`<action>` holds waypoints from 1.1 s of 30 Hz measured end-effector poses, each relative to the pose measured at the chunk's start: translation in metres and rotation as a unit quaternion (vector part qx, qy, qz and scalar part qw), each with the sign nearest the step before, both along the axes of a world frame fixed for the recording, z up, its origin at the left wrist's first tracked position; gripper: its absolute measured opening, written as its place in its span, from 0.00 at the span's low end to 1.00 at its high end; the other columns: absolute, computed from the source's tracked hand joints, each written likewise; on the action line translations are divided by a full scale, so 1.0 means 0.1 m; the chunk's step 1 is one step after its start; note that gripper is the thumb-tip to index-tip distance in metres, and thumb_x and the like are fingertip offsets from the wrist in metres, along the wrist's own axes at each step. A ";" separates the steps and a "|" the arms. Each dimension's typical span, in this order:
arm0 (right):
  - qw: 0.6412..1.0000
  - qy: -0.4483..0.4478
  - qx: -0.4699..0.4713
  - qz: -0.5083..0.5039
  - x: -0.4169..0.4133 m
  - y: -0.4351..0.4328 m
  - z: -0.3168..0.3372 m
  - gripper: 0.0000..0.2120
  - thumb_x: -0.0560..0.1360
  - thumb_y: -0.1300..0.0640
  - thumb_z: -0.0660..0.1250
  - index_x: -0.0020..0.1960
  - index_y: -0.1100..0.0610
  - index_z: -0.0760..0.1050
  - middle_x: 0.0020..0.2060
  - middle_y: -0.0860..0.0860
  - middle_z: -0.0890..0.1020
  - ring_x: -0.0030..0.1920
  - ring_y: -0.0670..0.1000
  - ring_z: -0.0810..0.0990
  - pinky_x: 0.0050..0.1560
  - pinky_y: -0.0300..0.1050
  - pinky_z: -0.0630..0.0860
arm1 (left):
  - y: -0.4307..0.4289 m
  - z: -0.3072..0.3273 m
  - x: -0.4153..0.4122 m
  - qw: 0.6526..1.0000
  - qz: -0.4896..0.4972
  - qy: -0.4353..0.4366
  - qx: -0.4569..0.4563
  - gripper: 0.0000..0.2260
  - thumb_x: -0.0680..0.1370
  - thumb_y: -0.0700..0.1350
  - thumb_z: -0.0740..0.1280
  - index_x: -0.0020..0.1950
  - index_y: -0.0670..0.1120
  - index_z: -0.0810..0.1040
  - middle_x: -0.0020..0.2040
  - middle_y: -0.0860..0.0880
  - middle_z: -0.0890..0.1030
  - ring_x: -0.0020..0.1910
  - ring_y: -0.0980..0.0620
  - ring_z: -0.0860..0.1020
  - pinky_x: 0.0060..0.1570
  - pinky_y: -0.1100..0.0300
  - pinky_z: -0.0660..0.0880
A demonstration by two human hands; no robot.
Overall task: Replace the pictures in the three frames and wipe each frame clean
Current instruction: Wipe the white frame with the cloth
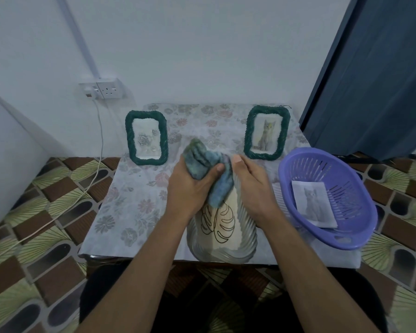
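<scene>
White wall stood behind your small table, which wore a pale floral cover and sat on a floor patterned in brown, green and black. At eleven o'clock a double socket was on the wall, with a white cord running down to the floor. A dark blue door filled the two o'clock side.

At ten o'clock on the table the rose frame stood upright, rimmed in green rope. Its twin, the cat frame, stood at one o'clock. At three o'clock a purple slotted basket sat tilted at the table's edge, and a loose cat print lay inside it.

The glass frame, showing a line drawing of a leaf, was at six o'clock, right in front of you. Your right hand grasped its right edge, thumb near the top. Your left hand clutched a blue-green cloth, bunched against the frame's upper part.
</scene>
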State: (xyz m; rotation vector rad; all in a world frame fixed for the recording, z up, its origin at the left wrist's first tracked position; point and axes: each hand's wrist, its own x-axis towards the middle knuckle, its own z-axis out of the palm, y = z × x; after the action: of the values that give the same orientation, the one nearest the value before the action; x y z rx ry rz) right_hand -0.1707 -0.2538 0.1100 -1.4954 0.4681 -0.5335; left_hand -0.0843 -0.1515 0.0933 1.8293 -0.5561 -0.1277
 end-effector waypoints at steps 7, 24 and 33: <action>1.000 -0.011 0.024 0.002 -0.10 0.00 0.07 0.12 0.84 0.56 0.58 0.57 0.64 0.73 0.62 0.60 0.71 0.62 0.58 0.70 0.62 0.41 0.64 | 0.05 -0.09 0.09 0.999 0.020 0.011 -0.037 0.10 0.76 0.61 0.67 0.46 0.56 0.79 0.43 0.60 0.82 0.41 0.68 0.79 0.43 0.70 0.75; 0.983 -0.017 0.143 -0.113 -0.06 -0.16 -0.05 0.13 0.83 0.49 0.62 0.49 0.57 0.77 0.43 0.50 0.83 0.46 0.45 0.83 0.47 0.38 0.78 | 0.18 -0.26 0.00 0.975 -0.095 0.175 -0.098 0.13 0.76 0.55 0.66 0.59 0.53 0.79 0.55 0.55 0.84 0.57 0.57 0.81 0.56 0.62 0.77; 0.957 -0.052 0.212 -0.193 -0.07 -0.22 -0.05 0.11 0.84 0.52 0.60 0.44 0.51 0.74 0.30 0.41 0.83 0.34 0.40 0.82 0.36 0.34 0.79 | 0.35 -0.40 -0.25 0.964 -0.068 0.231 -0.117 0.08 0.77 0.52 0.66 0.54 0.53 0.80 0.49 0.56 0.86 0.52 0.56 0.83 0.49 0.64 0.78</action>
State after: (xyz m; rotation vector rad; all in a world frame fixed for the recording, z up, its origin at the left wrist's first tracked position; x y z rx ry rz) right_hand -0.1775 -0.2758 0.1053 -0.9618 0.7475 -0.7607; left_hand -0.1090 -0.1162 0.0536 1.4647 -0.3470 -0.5445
